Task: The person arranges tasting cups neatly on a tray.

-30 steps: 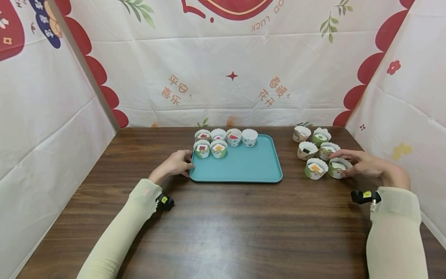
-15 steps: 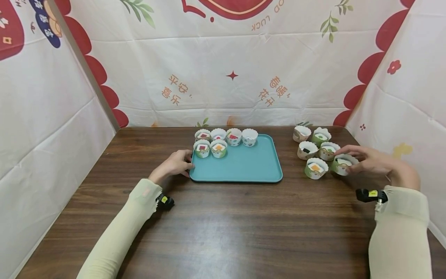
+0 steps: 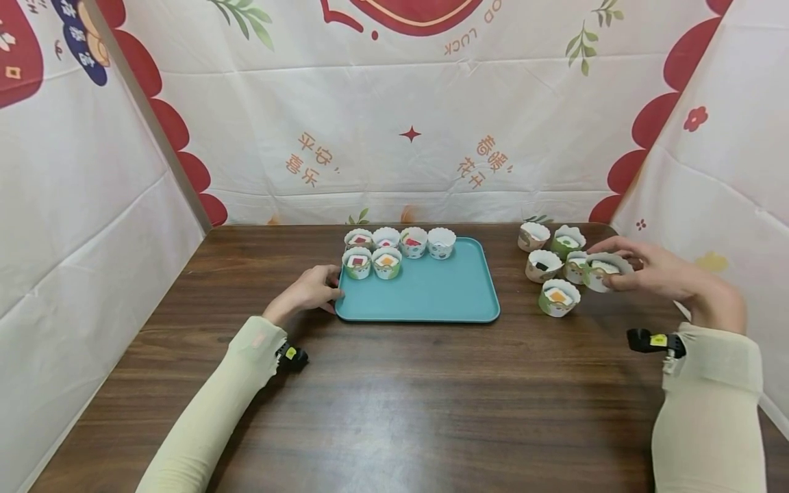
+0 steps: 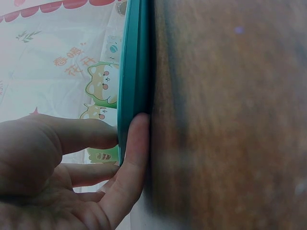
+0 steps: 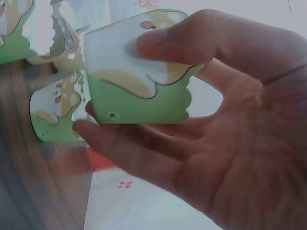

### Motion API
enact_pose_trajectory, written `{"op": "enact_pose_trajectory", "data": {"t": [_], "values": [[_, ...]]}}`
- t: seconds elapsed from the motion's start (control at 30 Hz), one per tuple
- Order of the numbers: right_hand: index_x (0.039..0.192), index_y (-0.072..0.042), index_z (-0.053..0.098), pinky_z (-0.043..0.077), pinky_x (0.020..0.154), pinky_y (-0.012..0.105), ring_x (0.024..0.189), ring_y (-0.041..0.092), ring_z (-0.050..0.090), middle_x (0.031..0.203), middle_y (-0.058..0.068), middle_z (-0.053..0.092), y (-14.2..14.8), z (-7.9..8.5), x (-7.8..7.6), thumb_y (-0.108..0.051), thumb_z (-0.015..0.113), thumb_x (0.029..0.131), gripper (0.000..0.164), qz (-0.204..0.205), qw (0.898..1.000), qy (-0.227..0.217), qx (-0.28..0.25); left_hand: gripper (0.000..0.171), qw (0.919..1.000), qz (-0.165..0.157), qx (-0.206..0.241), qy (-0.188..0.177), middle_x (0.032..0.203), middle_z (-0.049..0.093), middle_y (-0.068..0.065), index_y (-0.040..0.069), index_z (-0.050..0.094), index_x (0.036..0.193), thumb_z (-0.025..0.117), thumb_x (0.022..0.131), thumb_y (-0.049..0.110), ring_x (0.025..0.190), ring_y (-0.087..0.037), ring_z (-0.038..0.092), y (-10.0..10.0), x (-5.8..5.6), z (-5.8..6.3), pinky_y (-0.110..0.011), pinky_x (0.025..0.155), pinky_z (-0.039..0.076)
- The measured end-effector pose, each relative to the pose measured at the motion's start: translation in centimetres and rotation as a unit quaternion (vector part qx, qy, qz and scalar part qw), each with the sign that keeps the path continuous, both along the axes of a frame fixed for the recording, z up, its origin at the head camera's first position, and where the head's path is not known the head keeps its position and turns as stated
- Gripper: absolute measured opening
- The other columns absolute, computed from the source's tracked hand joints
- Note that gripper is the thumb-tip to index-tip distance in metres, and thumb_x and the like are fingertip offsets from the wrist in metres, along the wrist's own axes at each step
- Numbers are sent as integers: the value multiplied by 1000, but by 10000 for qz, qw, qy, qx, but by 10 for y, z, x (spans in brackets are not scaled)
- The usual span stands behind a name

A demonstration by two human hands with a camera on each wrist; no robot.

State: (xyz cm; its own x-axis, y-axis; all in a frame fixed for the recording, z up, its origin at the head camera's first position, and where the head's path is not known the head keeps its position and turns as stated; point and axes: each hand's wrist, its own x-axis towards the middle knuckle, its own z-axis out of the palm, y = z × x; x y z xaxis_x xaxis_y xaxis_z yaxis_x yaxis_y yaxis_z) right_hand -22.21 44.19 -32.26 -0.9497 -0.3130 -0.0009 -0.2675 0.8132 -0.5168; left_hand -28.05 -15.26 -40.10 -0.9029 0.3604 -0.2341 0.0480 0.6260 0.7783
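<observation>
My left hand (image 3: 311, 287) grips the left rim of a blue-green tray (image 3: 419, 298), thumb on one side and a finger on the other in the left wrist view. Several scalloped paper baking cups stand on the tray, among them one with an orange square (image 3: 387, 263) and a plain white one (image 3: 442, 243). My right hand (image 3: 659, 274) pinches a green and white paper baking cup (image 5: 139, 81) with a dog print, thumb against its wall and fingers on the other side. In the head view that cup partly hides another cup (image 3: 575, 268) behind it.
More baking cups stand at the right: one with an orange square (image 3: 559, 298), one with a black piece (image 3: 543, 266), a green one (image 3: 567, 240) and a pale one (image 3: 533, 237). Printed cloth walls (image 3: 394, 137) border the brown wooden table (image 3: 394, 397).
My right hand has lifted the green and white baking cup off the table, up and slightly away from me. My left hand and the tray have not moved.
</observation>
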Motion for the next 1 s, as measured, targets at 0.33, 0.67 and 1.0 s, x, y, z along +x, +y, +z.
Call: {"op": "enact_pose_trajectory", "data": {"t": [0.33, 0.67, 1.0], "values": [[136, -12, 59, 41, 78, 16, 98, -7, 50, 121, -2, 59, -23, 5, -5, -15, 78, 89, 50, -254, 9982, 548, 8, 61, 10000, -25, -1, 27, 133, 54, -29, -7, 36, 155, 60, 100, 3, 94, -30, 70, 0, 0, 0, -34, 73, 67], [140, -12, 56, 44, 73, 18, 88, -2, 53, 121, 17, 64, -46, 10, -11, -20, 77, 92, 54, -413, 9970, 660, -24, 62, 10000, -14, 6, 46, 132, 54, -30, -8, 35, 155, 60, 99, 3, 90, -29, 71, -1, 1, 1, -34, 71, 67], [142, -13, 57, 41, 70, 20, 88, 10, 53, 112, 16, 66, -72, 7, -16, -21, 80, 90, 57, -685, 9929, 943, -240, 64, 10000, 7, -3, 13, 134, 54, -30, -7, 33, 157, 61, 100, 4, 91, -29, 71, 0, 0, 0, -34, 72, 67]]}}
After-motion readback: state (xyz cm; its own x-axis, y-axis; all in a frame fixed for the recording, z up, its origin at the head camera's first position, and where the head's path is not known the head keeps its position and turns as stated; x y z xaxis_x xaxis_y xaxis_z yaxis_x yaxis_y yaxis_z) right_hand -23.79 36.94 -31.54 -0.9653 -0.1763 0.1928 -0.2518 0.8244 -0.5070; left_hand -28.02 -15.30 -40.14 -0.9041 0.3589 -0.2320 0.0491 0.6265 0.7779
